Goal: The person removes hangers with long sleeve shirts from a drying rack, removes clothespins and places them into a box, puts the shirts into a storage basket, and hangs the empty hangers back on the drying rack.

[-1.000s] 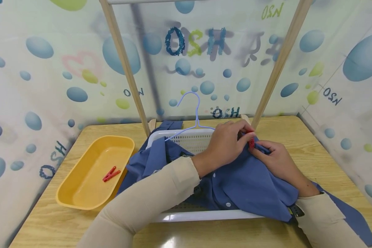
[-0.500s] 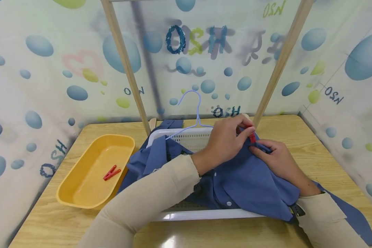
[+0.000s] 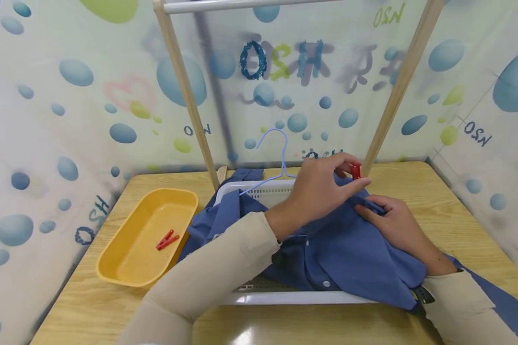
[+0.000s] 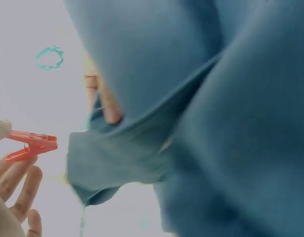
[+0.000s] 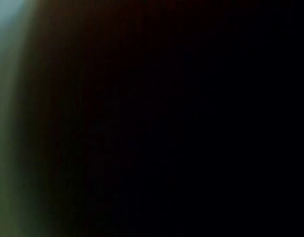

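My left hand (image 3: 321, 191) pinches a red clothespin (image 3: 356, 171) between thumb and fingertips, just above the blue shirt (image 3: 354, 239). In the left wrist view the clothespin (image 4: 36, 143) stands apart from the shirt (image 4: 142, 64), a gap between its tip and the cloth. My right hand (image 3: 399, 225) pinches a fold of the shirt's upper right part. A lavender hanger (image 3: 283, 158) has its hook upright; its arms run into the shirt, where cloth and my left hand hide them. The right wrist view is almost wholly dark.
A white perforated basket (image 3: 302, 298) lies under the shirt. To the left stands a yellow tray (image 3: 112, 261) with another red clothespin (image 3: 167, 239) in it. Wooden posts (image 3: 190, 96) of a rack with a white bar (image 3: 224, 5) rise behind. One sleeve (image 3: 496, 292) hangs over the wooden table (image 3: 444, 196).
My left hand has lifted the clothespin up off the shirt's edge and turned it. My right hand keeps its hold on the cloth. The head view has shifted slightly.
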Motion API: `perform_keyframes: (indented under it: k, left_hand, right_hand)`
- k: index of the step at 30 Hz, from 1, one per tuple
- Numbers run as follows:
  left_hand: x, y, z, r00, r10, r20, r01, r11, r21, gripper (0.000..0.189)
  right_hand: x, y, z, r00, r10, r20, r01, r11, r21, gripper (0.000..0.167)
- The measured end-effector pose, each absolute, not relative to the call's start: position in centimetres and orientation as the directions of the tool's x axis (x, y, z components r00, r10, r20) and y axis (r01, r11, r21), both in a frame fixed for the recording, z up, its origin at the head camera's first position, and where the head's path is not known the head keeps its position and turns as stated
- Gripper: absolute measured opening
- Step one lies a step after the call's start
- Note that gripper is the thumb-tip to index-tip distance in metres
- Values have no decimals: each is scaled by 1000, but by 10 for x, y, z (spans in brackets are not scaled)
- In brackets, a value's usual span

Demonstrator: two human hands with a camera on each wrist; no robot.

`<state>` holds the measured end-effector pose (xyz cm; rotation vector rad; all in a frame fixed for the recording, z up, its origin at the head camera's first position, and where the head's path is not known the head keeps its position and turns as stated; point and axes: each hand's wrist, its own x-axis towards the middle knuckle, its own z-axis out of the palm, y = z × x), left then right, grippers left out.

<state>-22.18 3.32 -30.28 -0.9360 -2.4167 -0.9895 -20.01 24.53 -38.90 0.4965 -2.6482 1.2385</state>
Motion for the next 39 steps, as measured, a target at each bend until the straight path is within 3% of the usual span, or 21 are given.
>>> perform_keyframes:
  k: [7,15,21,26,31,39]
  left_hand:
    - [-207,8,-272,-736,431,522,652,659,375,42]
    - [-194,-55,-260,-699,384,603,618,748,241,39]
    - [-193,-129,-268,-790,262,555,481,826,295,38]
    - [-194,-185,-291,-894,168,416,302,911,281,38]
    - [-196,-233,-314,-978,86,190,134,956,260,42]
    - [-198,-282,-344,-986,19,-166,-15,979,203,48]
  right_hand:
    - [-201,247,-388,-926,-224,303,-377,581,-721,18]
    - [-201,247,-384,-928,-220,302,-373,595,-712,16]
    - [-201,245,-384,-930,-219,296,-368,607,-705,18]
    - [-200,245,-383,-929,-219,299,-370,600,-709,19]
    - [-199,246,-383,-930,-211,300,-366,599,-713,19]
    - [-198,244,-384,-933,-211,291,-359,597,-717,22]
